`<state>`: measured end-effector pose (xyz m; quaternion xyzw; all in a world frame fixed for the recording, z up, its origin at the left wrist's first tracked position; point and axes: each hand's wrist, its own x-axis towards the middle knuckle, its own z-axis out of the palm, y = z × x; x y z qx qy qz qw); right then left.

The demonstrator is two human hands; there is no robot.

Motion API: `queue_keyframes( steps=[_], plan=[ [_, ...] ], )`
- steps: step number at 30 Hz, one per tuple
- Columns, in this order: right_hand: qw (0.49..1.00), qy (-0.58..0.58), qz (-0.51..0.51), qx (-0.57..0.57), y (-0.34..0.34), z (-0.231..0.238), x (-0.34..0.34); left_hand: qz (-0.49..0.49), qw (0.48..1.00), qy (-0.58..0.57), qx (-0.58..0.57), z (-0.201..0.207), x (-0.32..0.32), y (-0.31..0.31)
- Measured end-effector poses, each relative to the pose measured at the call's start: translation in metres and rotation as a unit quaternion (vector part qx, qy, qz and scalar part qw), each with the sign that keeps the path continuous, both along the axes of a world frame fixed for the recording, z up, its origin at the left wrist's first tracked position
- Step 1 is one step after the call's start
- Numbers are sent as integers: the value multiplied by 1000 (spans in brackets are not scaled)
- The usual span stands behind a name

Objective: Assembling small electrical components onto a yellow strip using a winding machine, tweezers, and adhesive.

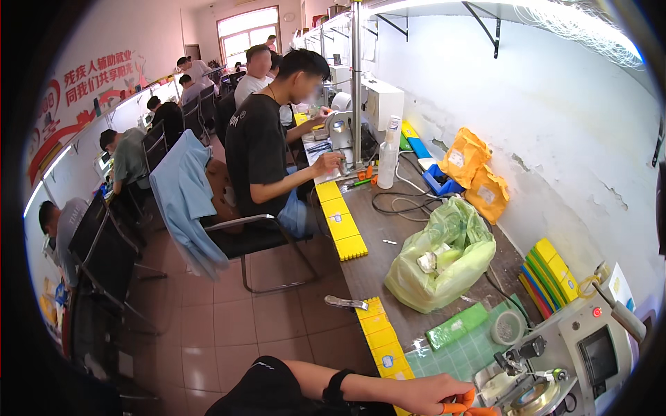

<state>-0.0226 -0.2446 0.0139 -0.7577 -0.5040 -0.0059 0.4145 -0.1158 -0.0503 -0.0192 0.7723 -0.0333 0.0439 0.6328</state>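
My left hand (438, 394) lies at the lower edge, beside the bench-top machine (590, 340) on the right. A black band circles its wrist, and orange covers sit on the fingertips. Those fingers are curled and closed; whatever they hold is hidden by the hand and the picture's edge. Close to the hand is the machine's metal fixture (513, 378) with a round disc (534, 399). Beyond it a green cutting mat (444, 360) carries a green block (458, 326) and a translucent tape roll (508, 327). My right hand does not show.
A pale green plastic bag (437, 256) stands mid-bench. Yellow strips (381, 333) line the bench edge, with a metal tool (345, 302) overhanging it. Orange packets (472, 166), a spray bottle (388, 152) and cables lie farther off. A co-worker (270, 139) sits at the same bench.
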Motion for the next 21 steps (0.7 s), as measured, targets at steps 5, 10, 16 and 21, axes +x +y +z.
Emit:
queue_keyframes(
  steps=[5, 10, 16, 21],
  plan=[
    [999, 50, -17, -13, -18, -16, -1, 11, 994, -65, 82, 4, -7, -10],
    [982, 180, -30, -51, -25, -27, -2, 13, 984, -97, 149, -15, -1, -20],
    [987, 146, -20, -68, -5, -23, -1, 39, 973, -134, 184, -17, -6, -2],
    [995, 72, -45, -57, 17, -25, -3, 44, 977, -135, 162, -21, -1, 15]
  ],
)
